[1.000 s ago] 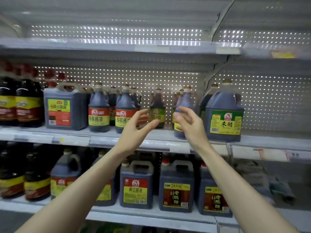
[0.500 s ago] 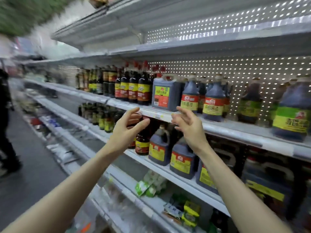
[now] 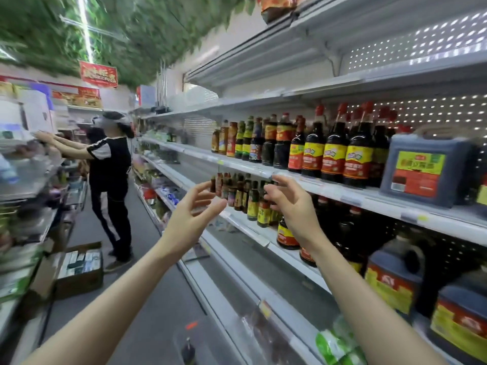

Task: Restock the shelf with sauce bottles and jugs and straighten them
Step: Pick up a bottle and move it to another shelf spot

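My left hand (image 3: 192, 214) and my right hand (image 3: 292, 204) are raised in front of me, fingers spread and loosely bent, holding nothing. They hover in the aisle, just off the shelf edge. On the upper shelf (image 3: 329, 191) stands a row of dark sauce bottles (image 3: 334, 151) with red caps and yellow-red labels, and a square dark jug (image 3: 424, 169) at the right. Small bottles (image 3: 247, 198) stand on the shelf below, behind my hands. Large dark jugs (image 3: 395, 280) fill the lower right.
A person in black (image 3: 110, 180) stands down the aisle, reaching into the left-hand shelves. An open cardboard box (image 3: 79, 267) sits on the floor near that person's feet. Green packets (image 3: 337, 343) lie on the bottom shelf at the right.
My view has swung left along the aisle; the jugs I faced now sit at the far right. Both hands stay raised and empty, in much the same pose.
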Demonstrator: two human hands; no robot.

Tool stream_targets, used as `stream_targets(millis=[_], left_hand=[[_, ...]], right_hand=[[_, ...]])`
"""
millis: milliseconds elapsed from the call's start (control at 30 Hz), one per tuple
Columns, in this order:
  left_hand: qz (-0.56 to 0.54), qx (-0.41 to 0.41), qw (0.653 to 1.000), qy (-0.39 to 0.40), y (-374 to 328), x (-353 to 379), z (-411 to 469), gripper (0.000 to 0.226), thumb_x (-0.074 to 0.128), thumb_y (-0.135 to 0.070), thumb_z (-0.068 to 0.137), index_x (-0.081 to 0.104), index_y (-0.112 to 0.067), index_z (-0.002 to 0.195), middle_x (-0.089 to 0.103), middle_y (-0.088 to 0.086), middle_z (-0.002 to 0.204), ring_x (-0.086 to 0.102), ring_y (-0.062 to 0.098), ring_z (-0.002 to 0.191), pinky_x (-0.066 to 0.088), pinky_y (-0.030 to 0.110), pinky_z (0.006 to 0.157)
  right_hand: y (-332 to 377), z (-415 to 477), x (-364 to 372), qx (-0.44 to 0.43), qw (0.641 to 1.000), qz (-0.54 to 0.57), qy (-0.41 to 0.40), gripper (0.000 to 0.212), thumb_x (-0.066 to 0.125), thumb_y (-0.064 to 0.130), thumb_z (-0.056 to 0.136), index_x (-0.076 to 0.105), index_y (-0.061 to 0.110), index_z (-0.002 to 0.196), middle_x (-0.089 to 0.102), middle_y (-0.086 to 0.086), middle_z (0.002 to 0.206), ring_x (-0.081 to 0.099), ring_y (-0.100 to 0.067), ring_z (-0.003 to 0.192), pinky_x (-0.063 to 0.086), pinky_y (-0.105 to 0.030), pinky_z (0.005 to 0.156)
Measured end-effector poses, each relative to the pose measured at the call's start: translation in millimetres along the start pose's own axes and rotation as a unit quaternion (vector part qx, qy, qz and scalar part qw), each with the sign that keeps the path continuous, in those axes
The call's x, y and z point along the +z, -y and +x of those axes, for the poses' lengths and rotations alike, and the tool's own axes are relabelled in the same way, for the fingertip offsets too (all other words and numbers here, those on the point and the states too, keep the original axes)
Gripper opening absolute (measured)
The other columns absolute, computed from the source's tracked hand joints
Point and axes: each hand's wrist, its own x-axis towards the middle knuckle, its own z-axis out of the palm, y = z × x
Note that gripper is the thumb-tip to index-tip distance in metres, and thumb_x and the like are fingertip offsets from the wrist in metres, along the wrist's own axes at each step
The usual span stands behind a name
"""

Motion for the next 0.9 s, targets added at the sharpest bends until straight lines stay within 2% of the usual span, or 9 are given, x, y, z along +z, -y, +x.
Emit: stream_targets(millis=[133,267,367,467,600,733,833,900], left_hand=[[0.006,-0.008,1.000,-0.014,60,-72,61,0.064,0.070,-0.049,0.078,0.050,-0.022,0.133,0.063,-0.004,0.114,0.059,0.004,0.108,0.047,0.013,0.082],[-0.005,-0.020,1.000,-0.020,122,-116,117,0.053,0.062,-0.034,0.084,0.050,-0.016,0.133,0.063,-0.004,0.109,0.059,0.003,0.102,0.046,0.008,0.073],[-0.019,-0.038,0.999,-0.014,167,-135,149,0.057,0.063,-0.042,0.076,0.051,-0.021,0.128,0.064,-0.004,0.107,0.060,0.006,0.100,0.045,0.017,0.079],[-0.024,-0.057,0.998,-0.005,218,-150,182,0.059,0.071,-0.049,0.077,0.050,-0.024,0.126,0.064,-0.007,0.106,0.061,0.009,0.102,0.047,0.024,0.084],[-0.005,-0.078,0.997,0.023,292,-161,228,0.066,0.065,-0.048,0.076,0.049,-0.020,0.133,0.064,-0.004,0.110,0.061,0.012,0.106,0.044,0.011,0.077],[0.015,-0.093,0.994,0.054,379,-165,286,0.055,0.064,-0.036,0.085,0.048,-0.018,0.134,0.063,-0.006,0.109,0.058,0.002,0.100,0.043,0.003,0.071],[0.010,-0.133,0.987,0.091,448,-160,331,0.055,0.071,-0.039,0.083,0.050,-0.021,0.131,0.063,-0.003,0.111,0.059,0.001,0.099,0.044,0.003,0.069],[0.004,-0.166,0.979,0.117,496,-157,359,0.052,0.071,-0.043,0.082,0.051,-0.027,0.127,0.064,-0.003,0.114,0.060,0.004,0.102,0.045,0.008,0.074]], right_hand=[[-31,63,88,0.012,1.000,0.019,0.000,0.036,0.060,0.025,0.094,0.054,0.016,0.128,0.067,0.011,0.095,0.066,-0.003,0.085,0.053,-0.019,0.078],[-71,115,154,0.031,0.999,0.019,-0.002,0.035,0.060,0.027,0.094,0.054,0.019,0.127,0.067,0.015,0.097,0.064,-0.010,0.101,0.052,-0.028,0.088],[-103,148,191,0.043,0.999,0.009,-0.005,0.033,0.061,0.027,0.093,0.054,0.022,0.126,0.067,0.014,0.100,0.064,-0.008,0.101,0.053,-0.031,0.090],[-145,180,222,0.055,0.998,-0.001,-0.005,0.032,0.061,0.032,0.092,0.054,0.026,0.123,0.068,0.004,0.106,0.063,-0.015,0.105,0.052,-0.037,0.094],[-213,221,264,0.078,0.997,-0.005,-0.003,0.032,0.064,0.036,0.090,0.055,0.029,0.120,0.067,-0.004,0.116,0.062,-0.019,0.110,0.052,-0.039,0.095],[-300,269,301,0.118,0.993,0.000,-0.023,0.036,0.064,0.034,0.091,0.056,0.021,0.123,0.066,-0.003,0.114,0.064,-0.019,0.108,0.053,-0.035,0.092],[-372,308,323,0.156,0.987,-0.003,-0.039,0.034,0.062,0.032,0.093,0.055,0.021,0.124,0.066,0.001,0.113,0.064,-0.016,0.106,0.051,-0.037,0.095],[-418,326,337,0.195,0.980,-0.005,-0.048,0.028,0.061,0.029,0.093,0.054,0.024,0.120,0.066,0.006,0.106,0.064,-0.015,0.104,0.050,-0.038,0.097]])
